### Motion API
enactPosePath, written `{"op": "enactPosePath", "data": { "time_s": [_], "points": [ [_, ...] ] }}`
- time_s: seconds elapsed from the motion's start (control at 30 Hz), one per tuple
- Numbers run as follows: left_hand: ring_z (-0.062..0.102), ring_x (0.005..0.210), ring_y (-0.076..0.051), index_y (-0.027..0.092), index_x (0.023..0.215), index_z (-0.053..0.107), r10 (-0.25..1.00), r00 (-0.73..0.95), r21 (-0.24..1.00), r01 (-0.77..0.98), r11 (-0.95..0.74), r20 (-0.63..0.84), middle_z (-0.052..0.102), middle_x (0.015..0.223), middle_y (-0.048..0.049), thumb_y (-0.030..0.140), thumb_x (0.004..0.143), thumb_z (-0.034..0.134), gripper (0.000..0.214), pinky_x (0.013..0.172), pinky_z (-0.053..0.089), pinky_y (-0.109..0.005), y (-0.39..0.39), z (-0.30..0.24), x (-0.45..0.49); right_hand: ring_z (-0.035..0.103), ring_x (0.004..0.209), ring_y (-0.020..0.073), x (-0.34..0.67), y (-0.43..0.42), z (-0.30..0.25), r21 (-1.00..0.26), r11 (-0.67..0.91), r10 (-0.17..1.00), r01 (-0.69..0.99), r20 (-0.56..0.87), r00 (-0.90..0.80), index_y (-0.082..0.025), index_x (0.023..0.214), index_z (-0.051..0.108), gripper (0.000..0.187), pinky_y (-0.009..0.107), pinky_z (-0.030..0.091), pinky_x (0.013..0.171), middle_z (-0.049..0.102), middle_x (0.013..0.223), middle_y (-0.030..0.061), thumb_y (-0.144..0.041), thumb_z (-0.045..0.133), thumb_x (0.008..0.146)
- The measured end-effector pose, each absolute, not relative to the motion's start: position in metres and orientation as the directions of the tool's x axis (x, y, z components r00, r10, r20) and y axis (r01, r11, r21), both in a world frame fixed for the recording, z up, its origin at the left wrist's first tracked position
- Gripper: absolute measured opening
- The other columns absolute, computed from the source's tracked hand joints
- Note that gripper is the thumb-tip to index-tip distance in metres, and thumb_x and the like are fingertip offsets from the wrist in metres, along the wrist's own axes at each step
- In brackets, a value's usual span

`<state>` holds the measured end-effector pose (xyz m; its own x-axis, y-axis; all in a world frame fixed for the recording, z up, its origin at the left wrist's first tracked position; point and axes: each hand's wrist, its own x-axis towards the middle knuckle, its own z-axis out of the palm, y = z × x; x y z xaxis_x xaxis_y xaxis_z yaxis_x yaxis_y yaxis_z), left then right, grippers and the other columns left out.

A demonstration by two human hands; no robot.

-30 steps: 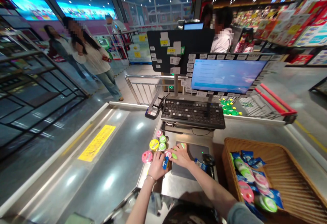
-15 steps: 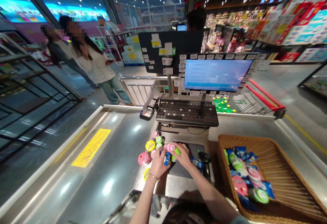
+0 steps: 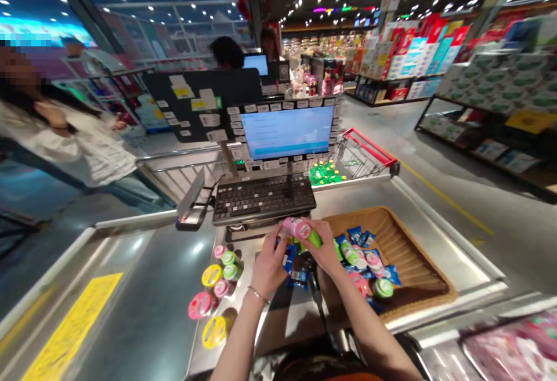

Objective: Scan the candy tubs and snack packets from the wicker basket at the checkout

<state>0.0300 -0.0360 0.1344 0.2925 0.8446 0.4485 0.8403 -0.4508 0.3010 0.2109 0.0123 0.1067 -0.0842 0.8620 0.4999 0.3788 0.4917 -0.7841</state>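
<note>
left hand (image 3: 270, 262) and right hand (image 3: 321, 247) | both closed on a pink and green plastic tub (image 3: 299, 228), low middle of the frame | risk: a loose hold could drop it onto the small round plastic tubs (image 3: 230, 272) at lower left, or into the brown woven basket (image 3: 407, 242) at right

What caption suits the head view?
Left hand and right hand hold a pink-and-green tub over a steel checkout counter beside a wicker basket.

I've got a pink-and-green tub (image 3: 300, 229) on its side, gripped between my left hand (image 3: 270, 266) and right hand (image 3: 321, 249), a blue sachet (image 3: 289, 257) just beneath.
</note>
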Motion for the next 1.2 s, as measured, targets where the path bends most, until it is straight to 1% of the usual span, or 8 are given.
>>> {"op": "enactPosePath", "data": {
  "time_s": [0.2,0.33,0.5,0.6,0.7,0.9,1.07,1.2],
  "points": [
    [0.041,0.13,-0.029,0.02,0.125,0.046,0.759,0.526,0.397,0.649,-0.65,0.384,0.035,0.144,-0.0144,0.021,0.076,0.062,0.052,0.105,0.043,-0.048,0.009,0.137,0.139,0.054,0.103,0.0234,0.322,0.0,0.113,-0.759,0.306,0.861,0.574,0.478,0.172,-0.027,0.121,0.061,0.041,0.039,0.04,0.093,0.066,0.11,0.0043,-0.047,0.06,0.085],
    [0.043,0.127,-0.029,0.022,0.129,0.042,0.737,0.624,0.515,0.556,-0.652,0.259,0.04,0.14,-0.0128,0.021,0.067,0.069,0.068,0.104,0.042,-0.049,0.018,0.111,0.201,0.054,0.104,0.0246,0.371,-0.017,0.095,-0.775,0.007,0.899,0.632,0.281,0.336,-0.03,0.121,0.061,0.043,0.04,0.04,0.092,0.066,0.111,0.003,-0.054,0.053,0.086],
    [0.046,0.124,-0.032,0.018,0.126,0.043,0.652,0.748,0.553,0.495,-0.671,0.121,0.047,0.131,-0.0138,0.019,0.062,0.073,0.071,0.103,0.042,-0.051,0.015,0.063,0.246,0.052,0.111,0.0308,0.4,-0.036,0.07,-0.636,-0.381,0.891,0.671,-0.058,0.45,-0.038,0.121,0.06,0.046,0.047,0.042,0.086,0.065,0.116,0.0017,-0.063,0.047,0.084],
    [0.043,0.127,-0.034,0.018,0.131,0.04,0.629,0.77,0.56,0.477,-0.678,0.106,0.044,0.135,-0.0161,0.023,0.057,0.079,0.084,0.105,0.039,-0.053,0.013,0.042,0.259,0.047,0.117,0.0335,0.404,-0.04,0.057,-0.553,-0.479,0.867,0.681,-0.179,0.464,-0.039,0.121,0.06,0.046,0.054,0.039,0.089,0.062,0.12,0.0033,-0.063,0.046,0.085],
    [0.039,0.132,-0.036,0.019,0.134,0.037,0.629,0.766,0.571,0.462,-0.679,0.129,0.038,0.141,-0.018,0.032,0.052,0.084,0.095,0.108,0.035,-0.056,0.013,0.037,0.265,0.043,0.122,0.0326,0.403,-0.039,0.047,-0.495,-0.513,0.85,0.701,-0.176,0.497,-0.037,0.122,0.06,0.043,0.057,0.033,0.096,0.059,0.124,0.0054,-0.059,0.041,0.089],
    [0.026,0.14,-0.039,0.019,0.135,0.042,0.683,0.699,0.513,0.515,-0.687,0.213,0.036,0.147,-0.0183,0.043,0.055,0.083,0.093,0.111,0.027,-0.062,0.011,0.059,0.248,0.035,0.128,0.0327,0.398,-0.036,0.05,-0.501,-0.429,0.809,0.752,0.157,0.566,-0.028,0.132,0.051,0.047,0.058,0.029,0.101,0.044,0.142,0.0093,-0.049,0.037,0.093],
    [0.021,0.143,-0.033,0.02,0.139,0.038,0.778,0.541,0.453,0.633,-0.627,0.321,0.035,0.149,-0.0164,0.042,0.075,0.069,0.075,0.113,0.025,-0.059,-0.004,0.075,0.182,0.046,0.122,0.0271,0.361,-0.026,0.073,-0.693,0.079,0.792,0.716,0.48,0.378,-0.02,0.131,0.048,0.045,0.049,0.036,0.102,0.053,0.129,0.0134,-0.042,0.04,0.093],
    [0.021,0.144,-0.033,0.02,0.139,0.037,0.881,0.35,0.423,0.779,-0.463,0.319,0.034,0.149,-0.0161,0.047,0.077,0.066,0.073,0.113,0.027,-0.058,-0.028,0.074,0.111,0.049,0.12,0.025,0.302,-0.018,0.08,-0.742,0.284,0.87,0.607,0.465,0.162,-0.021,0.132,0.046,0.043,0.047,0.038,0.102,0.055,0.127,0.0122,-0.037,0.043,0.093]
  ]
}}
